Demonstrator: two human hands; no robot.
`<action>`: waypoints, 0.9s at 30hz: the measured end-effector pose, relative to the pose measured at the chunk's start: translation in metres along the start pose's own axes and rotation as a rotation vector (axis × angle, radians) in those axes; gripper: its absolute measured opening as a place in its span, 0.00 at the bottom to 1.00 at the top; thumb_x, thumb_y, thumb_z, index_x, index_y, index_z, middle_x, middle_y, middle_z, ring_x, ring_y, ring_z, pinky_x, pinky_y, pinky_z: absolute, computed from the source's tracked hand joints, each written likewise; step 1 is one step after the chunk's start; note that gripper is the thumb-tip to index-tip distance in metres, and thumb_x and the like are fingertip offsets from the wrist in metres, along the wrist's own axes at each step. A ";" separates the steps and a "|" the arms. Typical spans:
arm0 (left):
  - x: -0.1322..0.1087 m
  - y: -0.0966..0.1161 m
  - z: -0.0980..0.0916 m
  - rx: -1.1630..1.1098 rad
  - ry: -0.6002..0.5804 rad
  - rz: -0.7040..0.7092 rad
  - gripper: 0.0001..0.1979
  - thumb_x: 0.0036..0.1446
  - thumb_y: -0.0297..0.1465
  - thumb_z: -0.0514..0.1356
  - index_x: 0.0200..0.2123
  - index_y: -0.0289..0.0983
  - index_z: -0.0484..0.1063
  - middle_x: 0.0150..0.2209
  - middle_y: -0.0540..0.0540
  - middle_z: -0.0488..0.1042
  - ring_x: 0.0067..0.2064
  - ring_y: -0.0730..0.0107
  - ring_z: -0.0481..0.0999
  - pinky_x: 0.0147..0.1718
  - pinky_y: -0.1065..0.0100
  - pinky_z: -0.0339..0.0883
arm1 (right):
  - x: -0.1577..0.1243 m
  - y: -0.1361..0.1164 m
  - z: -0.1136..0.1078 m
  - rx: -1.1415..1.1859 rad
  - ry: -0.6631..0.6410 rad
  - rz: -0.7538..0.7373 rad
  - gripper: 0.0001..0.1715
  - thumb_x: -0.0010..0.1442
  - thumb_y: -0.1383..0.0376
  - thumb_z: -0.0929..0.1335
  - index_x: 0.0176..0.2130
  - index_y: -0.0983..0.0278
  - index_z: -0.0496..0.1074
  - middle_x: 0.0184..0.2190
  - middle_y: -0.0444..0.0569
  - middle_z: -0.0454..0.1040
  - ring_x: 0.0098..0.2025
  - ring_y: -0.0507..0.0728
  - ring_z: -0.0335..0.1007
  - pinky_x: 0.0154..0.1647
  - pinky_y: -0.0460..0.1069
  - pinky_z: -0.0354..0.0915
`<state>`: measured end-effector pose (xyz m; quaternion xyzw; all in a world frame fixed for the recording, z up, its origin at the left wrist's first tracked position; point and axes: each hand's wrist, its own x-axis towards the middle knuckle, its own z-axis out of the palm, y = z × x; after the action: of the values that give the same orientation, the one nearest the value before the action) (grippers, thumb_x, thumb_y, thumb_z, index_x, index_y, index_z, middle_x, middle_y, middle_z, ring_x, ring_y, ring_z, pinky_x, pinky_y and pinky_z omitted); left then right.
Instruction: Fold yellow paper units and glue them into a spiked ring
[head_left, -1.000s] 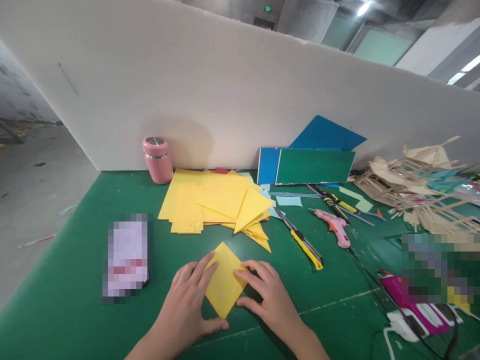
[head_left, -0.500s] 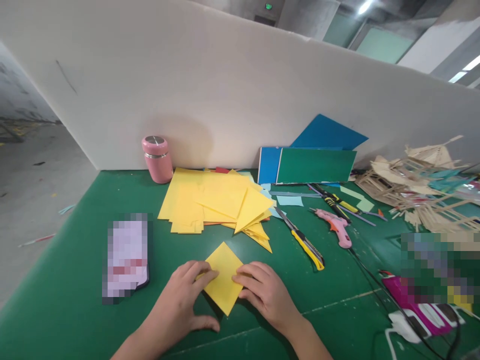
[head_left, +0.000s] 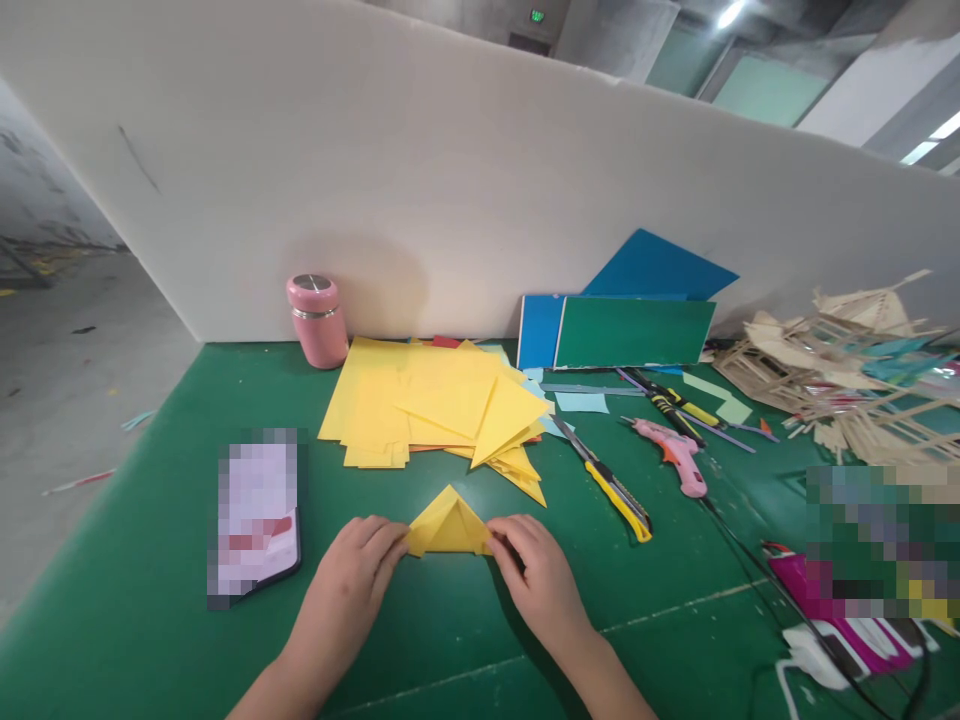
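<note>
A small yellow paper sheet (head_left: 448,524) lies folded into a triangle on the green table (head_left: 150,480), its point away from me. My left hand (head_left: 352,585) pinches its left corner. My right hand (head_left: 536,575) pinches its right corner. Both hands have their fingers closed on the paper's lower edge. Just beyond lies a pile of yellow paper sheets (head_left: 420,405) and yellow triangles (head_left: 510,440).
A pink flask (head_left: 316,320) stands at the back by the white wall. A phone (head_left: 255,520) lies left of my hands. A yellow utility knife (head_left: 611,485), a pink glue gun (head_left: 675,455), blue and green card (head_left: 630,330) and a wooden stick model (head_left: 847,380) lie to the right.
The yellow square lay flat as a diamond under my fingers; its near corner has been folded up to the far corner, leaving a triangle held at both ends.
</note>
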<state>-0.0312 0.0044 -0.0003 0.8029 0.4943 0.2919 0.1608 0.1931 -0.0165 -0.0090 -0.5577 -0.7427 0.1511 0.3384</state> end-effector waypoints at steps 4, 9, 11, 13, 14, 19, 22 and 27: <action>0.001 0.000 -0.001 0.018 -0.027 -0.025 0.16 0.65 0.35 0.46 0.31 0.40 0.70 0.32 0.47 0.75 0.33 0.62 0.74 0.33 0.61 0.70 | 0.003 -0.001 0.003 -0.049 -0.004 0.043 0.16 0.68 0.61 0.56 0.40 0.63 0.69 0.27 0.49 0.71 0.31 0.57 0.69 0.29 0.49 0.66; -0.002 -0.001 0.001 0.031 -0.025 -0.036 0.13 0.65 0.34 0.46 0.32 0.40 0.67 0.30 0.47 0.74 0.32 0.63 0.72 0.32 0.61 0.69 | 0.008 0.000 0.007 -0.113 -0.015 0.074 0.21 0.68 0.56 0.55 0.39 0.64 0.70 0.24 0.47 0.68 0.27 0.57 0.67 0.26 0.49 0.63; -0.003 -0.001 0.002 0.045 -0.007 -0.037 0.11 0.65 0.34 0.47 0.34 0.40 0.66 0.29 0.48 0.73 0.31 0.63 0.72 0.32 0.61 0.68 | 0.009 0.000 0.009 -0.141 -0.017 0.074 0.22 0.68 0.56 0.55 0.39 0.64 0.70 0.23 0.46 0.67 0.26 0.56 0.66 0.25 0.48 0.62; -0.003 0.000 0.003 0.060 0.013 -0.036 0.10 0.64 0.34 0.47 0.36 0.40 0.66 0.27 0.49 0.71 0.30 0.63 0.71 0.31 0.61 0.68 | 0.009 0.000 0.010 -0.153 -0.018 0.072 0.21 0.68 0.56 0.55 0.38 0.64 0.70 0.23 0.46 0.67 0.26 0.56 0.65 0.25 0.48 0.61; -0.004 0.000 0.003 0.070 0.019 -0.035 0.09 0.64 0.33 0.47 0.37 0.40 0.65 0.26 0.49 0.70 0.30 0.63 0.71 0.31 0.61 0.67 | 0.009 0.000 0.010 -0.152 -0.016 0.071 0.21 0.68 0.56 0.55 0.38 0.64 0.69 0.23 0.46 0.67 0.26 0.56 0.65 0.25 0.48 0.61; -0.004 0.002 0.004 0.108 0.017 -0.038 0.10 0.63 0.32 0.47 0.36 0.40 0.66 0.30 0.48 0.71 0.30 0.63 0.70 0.32 0.61 0.67 | 0.008 0.000 0.012 -0.142 0.005 0.061 0.18 0.68 0.59 0.56 0.38 0.63 0.69 0.24 0.46 0.67 0.28 0.56 0.66 0.26 0.48 0.62; -0.005 0.000 0.005 0.102 0.021 -0.046 0.09 0.64 0.33 0.47 0.36 0.40 0.66 0.33 0.47 0.73 0.33 0.62 0.71 0.34 0.60 0.67 | 0.007 0.000 0.013 -0.141 0.030 0.058 0.16 0.67 0.61 0.56 0.39 0.63 0.70 0.27 0.48 0.69 0.31 0.57 0.68 0.29 0.49 0.64; -0.005 -0.001 0.005 0.115 0.021 -0.026 0.11 0.64 0.35 0.48 0.35 0.41 0.67 0.33 0.47 0.73 0.33 0.61 0.71 0.34 0.59 0.67 | 0.004 -0.004 0.016 -0.116 0.043 0.044 0.15 0.66 0.66 0.58 0.46 0.61 0.70 0.35 0.51 0.70 0.37 0.59 0.69 0.35 0.51 0.67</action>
<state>-0.0303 0.0010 -0.0067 0.8012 0.5222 0.2694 0.1132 0.1787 -0.0120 -0.0167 -0.5958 -0.7301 0.1033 0.3182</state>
